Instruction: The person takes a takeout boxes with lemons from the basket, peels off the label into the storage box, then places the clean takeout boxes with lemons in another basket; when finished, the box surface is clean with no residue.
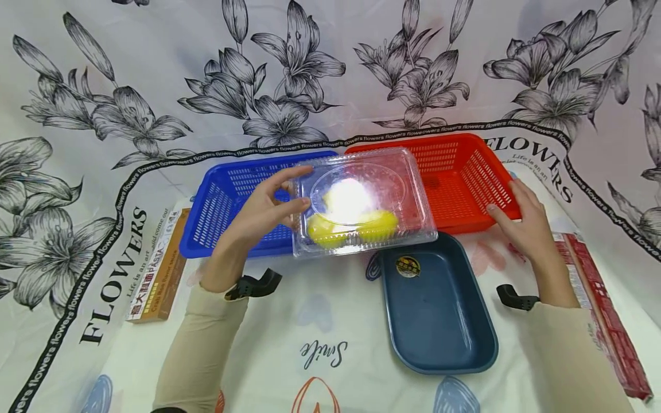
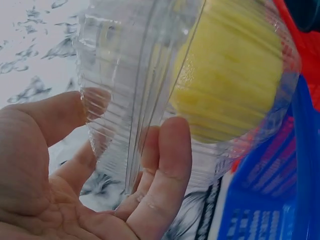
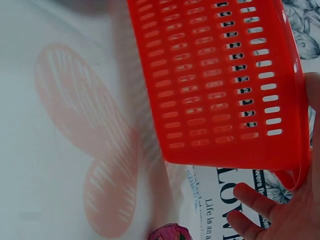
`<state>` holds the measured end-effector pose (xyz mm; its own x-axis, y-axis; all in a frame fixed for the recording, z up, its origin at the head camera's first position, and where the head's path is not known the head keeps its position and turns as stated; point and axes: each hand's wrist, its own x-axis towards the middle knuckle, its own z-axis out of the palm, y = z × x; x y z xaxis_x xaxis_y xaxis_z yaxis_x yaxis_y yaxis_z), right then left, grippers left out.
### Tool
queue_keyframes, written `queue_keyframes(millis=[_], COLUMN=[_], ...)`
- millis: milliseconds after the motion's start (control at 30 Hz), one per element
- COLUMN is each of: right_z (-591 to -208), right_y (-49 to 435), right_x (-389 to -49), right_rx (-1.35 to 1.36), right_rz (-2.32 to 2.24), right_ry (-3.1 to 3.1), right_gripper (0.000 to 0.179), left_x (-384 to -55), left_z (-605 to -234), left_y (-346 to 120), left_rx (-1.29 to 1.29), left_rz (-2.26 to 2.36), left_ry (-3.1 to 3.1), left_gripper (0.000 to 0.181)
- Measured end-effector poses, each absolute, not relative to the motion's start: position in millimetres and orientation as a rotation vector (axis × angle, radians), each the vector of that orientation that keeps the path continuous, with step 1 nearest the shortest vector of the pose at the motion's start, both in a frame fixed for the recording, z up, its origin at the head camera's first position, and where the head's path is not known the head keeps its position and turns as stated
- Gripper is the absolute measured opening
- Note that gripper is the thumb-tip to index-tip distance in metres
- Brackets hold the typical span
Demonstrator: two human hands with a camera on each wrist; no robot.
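My left hand (image 1: 260,209) grips the left end of a clear plastic clamshell box (image 1: 408,195), thumb on one face and fingers on the other. Yellow rounded pieces (image 1: 379,225) show through the plastic, partly washed out by glare; one yellow piece (image 2: 227,75) fills much of the left wrist view. The box is raised and tilted in front of a blue basket (image 1: 206,229) and a red basket (image 1: 467,158), hiding part of both. At the red basket's right front corner, my right hand (image 1: 529,229) holds the rim, its thumb over the edge.
A dark blue tray (image 1: 439,310) lies in front of the red basket. On the left stands a pasta box (image 1: 162,269); a red package (image 1: 601,310) lies to the right, beside my forearm. A flower-print cloth (image 1: 310,115) rises behind the baskets.
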<state>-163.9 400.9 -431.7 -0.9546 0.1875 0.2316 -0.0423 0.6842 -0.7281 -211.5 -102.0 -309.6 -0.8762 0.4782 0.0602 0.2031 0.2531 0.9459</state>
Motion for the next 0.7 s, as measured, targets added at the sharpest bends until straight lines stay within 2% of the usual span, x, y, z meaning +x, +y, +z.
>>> queue_keyframes(millis=[333, 700], right_z=[-433.0, -434.4], right_y=[398.3, 400.0], right_x=[-166.2, -166.5], right_rx=[-0.154, -0.182], right_rz=[1.144, 1.176], right_ry=[-2.618, -2.582], right_gripper=[0.078, 0.077], left_x=[-252.1, -277.5], left_z=[-320.4, -328.0], left_y=[-43.5, -2.8], left_rx=[0.579, 0.589], left_rz=[1.758, 1.753], left_ry=[2.166, 2.149], left_gripper=[0.057, 0.054])
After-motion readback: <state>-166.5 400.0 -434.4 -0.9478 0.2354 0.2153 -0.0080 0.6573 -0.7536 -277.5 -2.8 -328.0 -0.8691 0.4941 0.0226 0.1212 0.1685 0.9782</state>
